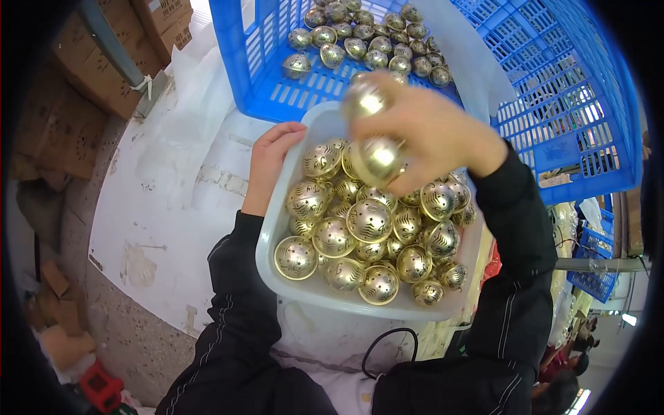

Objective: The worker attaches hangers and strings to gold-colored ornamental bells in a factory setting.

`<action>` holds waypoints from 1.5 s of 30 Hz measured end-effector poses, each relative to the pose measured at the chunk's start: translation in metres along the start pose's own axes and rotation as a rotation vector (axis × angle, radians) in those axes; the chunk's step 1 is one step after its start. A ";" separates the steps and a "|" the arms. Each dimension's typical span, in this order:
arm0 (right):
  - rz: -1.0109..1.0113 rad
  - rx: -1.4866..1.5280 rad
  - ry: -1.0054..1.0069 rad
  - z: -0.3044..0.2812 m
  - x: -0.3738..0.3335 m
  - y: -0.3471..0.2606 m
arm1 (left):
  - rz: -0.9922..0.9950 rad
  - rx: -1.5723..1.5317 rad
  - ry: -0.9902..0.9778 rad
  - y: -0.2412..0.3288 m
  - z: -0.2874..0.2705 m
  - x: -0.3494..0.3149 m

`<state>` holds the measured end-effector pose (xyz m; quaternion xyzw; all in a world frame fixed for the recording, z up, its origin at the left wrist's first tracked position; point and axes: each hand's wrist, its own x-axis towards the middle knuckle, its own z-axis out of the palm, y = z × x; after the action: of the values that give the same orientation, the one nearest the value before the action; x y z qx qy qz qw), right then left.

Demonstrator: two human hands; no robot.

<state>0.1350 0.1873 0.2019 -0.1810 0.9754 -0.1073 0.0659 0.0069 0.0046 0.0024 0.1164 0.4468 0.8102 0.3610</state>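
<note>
A pale plastic tub (266,250) full of several shiny gold ball-shaped bells (369,220) sits in front of me. My left hand (271,160) grips the tub's left rim. Above the tub, my right hand (427,130) is closed around two gold bells (375,158), one at the fingertips and one (362,101) higher up. Both arms wear black sleeves with thin white stripes.
Behind the tub stands a large blue slotted plastic crate (553,117) holding several more gold bells (366,38). Cardboard boxes (104,62) are stacked at the upper left. A white worn tabletop (166,200) lies to the left. A smaller blue crate (595,277) stands at the right.
</note>
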 end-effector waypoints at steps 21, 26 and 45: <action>0.430 -0.123 0.278 0.054 0.023 0.155 | -0.024 -0.232 0.006 0.001 0.003 -0.003; 0.543 -0.037 0.111 0.089 0.045 0.168 | -0.031 -0.192 0.024 0.007 0.007 -0.008; -0.326 0.111 0.257 0.029 0.046 -0.034 | -0.001 -0.151 0.030 0.006 0.005 -0.004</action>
<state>0.1083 0.1341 0.1779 -0.3170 0.9262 -0.1925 -0.0672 0.0096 0.0029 0.0105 0.0766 0.3899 0.8432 0.3622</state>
